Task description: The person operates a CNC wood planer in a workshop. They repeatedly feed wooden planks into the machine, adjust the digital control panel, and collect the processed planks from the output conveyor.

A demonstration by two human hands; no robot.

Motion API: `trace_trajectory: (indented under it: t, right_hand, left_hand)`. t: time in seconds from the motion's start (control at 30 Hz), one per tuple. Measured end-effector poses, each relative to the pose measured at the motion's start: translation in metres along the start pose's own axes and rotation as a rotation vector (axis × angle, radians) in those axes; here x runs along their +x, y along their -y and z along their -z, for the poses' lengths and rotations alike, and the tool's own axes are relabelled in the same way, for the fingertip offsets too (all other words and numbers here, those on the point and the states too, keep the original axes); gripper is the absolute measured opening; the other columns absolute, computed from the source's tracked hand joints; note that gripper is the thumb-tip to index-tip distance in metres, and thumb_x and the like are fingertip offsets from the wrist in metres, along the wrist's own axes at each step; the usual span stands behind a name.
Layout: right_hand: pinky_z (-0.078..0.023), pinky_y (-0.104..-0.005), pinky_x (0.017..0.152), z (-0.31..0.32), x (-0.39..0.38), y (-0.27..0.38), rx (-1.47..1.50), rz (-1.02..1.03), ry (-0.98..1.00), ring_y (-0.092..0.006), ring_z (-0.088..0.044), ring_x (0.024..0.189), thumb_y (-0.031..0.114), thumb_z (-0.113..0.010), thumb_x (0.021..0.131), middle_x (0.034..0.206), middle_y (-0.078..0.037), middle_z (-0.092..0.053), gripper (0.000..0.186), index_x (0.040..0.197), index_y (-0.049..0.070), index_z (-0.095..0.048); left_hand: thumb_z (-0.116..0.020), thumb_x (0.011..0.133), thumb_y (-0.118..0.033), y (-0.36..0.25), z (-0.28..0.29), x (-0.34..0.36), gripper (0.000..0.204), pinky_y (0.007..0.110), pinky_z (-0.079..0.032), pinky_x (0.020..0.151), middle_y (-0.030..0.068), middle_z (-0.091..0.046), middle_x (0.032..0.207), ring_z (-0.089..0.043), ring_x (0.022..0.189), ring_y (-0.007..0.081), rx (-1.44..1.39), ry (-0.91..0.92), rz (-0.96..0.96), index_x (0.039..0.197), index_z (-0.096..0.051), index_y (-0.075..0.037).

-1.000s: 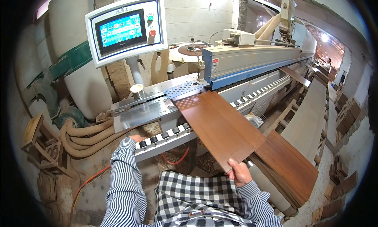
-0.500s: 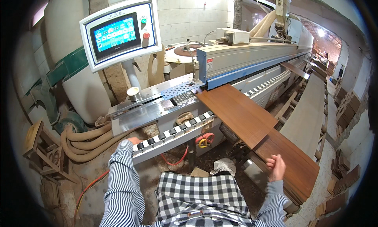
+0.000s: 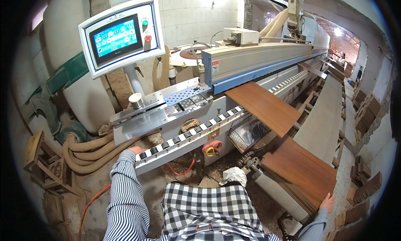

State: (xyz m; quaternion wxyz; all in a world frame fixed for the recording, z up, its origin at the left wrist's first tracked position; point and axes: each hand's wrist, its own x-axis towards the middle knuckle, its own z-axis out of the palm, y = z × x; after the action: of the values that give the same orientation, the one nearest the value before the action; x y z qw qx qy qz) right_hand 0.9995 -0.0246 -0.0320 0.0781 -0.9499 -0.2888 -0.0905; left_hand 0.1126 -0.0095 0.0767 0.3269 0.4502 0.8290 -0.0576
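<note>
Roller rail (image 3: 202,129): one, black and white wheels. Your left hand (image 3: 137,150): touching the rail's near end, fingers partly hidden, grip impossible to tell. Brown board (image 3: 265,108): one, flat across the rail farther along, its far end at the blue-edged beam (image 3: 259,67) behind the rail. Brown board stack (image 3: 303,163): one, right of the rail. Your right hand (image 3: 328,202): well right of the rail, fingers at the stack's outer corner; whether they grip cannot be told. Control panel (image 3: 120,37): one, screen lit, beyond the rail.
</note>
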Motion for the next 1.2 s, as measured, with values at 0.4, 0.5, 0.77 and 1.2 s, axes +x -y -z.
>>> trace_trajectory:
  t: [0.4,0.5,0.77,1.2]
  right_hand:
    - [-0.044,-0.0394,0.084,-0.063,0.033,-0.092,0.631,-0.012,0.220,-0.0267,-0.049,0.107,0.036,-0.058,0.081,0.122,-0.019,-0.046,0.059,0.124,0.000,-0.040]
    - [-0.044,-0.0345,0.058,-0.049,-0.001,-0.109,1.114,-0.200,0.626,-0.0229,-0.054,0.082,0.036,-0.061,0.079,0.101,-0.014,-0.053,0.047,0.108,0.002,-0.046]
    - [-0.046,-0.0322,0.059,-0.011,-0.118,-0.098,1.814,-0.396,1.101,-0.0240,-0.056,0.085,0.027,-0.061,0.075,0.101,-0.010,-0.057,0.044,0.111,0.005,-0.050]
    - [-0.055,-0.0429,0.063,0.095,-0.196,0.029,2.010,-0.096,1.144,-0.0281,-0.060,0.084,0.006,-0.056,0.065,0.101,-0.015,-0.056,0.057,0.119,0.001,-0.039]
  left_hand:
    - [-0.042,0.085,-0.051,0.015,-0.008,0.019,0.055,0.034,-0.038,0.088,0.0128,-0.059,0.108,-0.053,0.100,0.0255,-0.039,-0.047,0.016,0.113,-0.054,-0.004]
    - [-0.042,0.085,-0.051,0.020,-0.007,0.014,0.055,0.034,-0.038,0.088,0.0128,-0.059,0.108,-0.053,0.100,0.0256,-0.026,-0.055,0.025,0.113,-0.054,-0.004]
    - [-0.042,0.085,-0.051,0.029,-0.014,0.047,0.055,0.034,-0.038,0.089,0.0127,-0.058,0.109,-0.053,0.101,0.0258,-0.005,-0.045,-0.011,0.113,-0.054,-0.005]
    - [-0.041,0.085,-0.051,0.032,-0.010,0.049,0.056,0.034,-0.038,0.090,0.0127,-0.058,0.111,-0.052,0.103,0.0260,0.013,-0.070,-0.023,0.114,-0.054,-0.005]
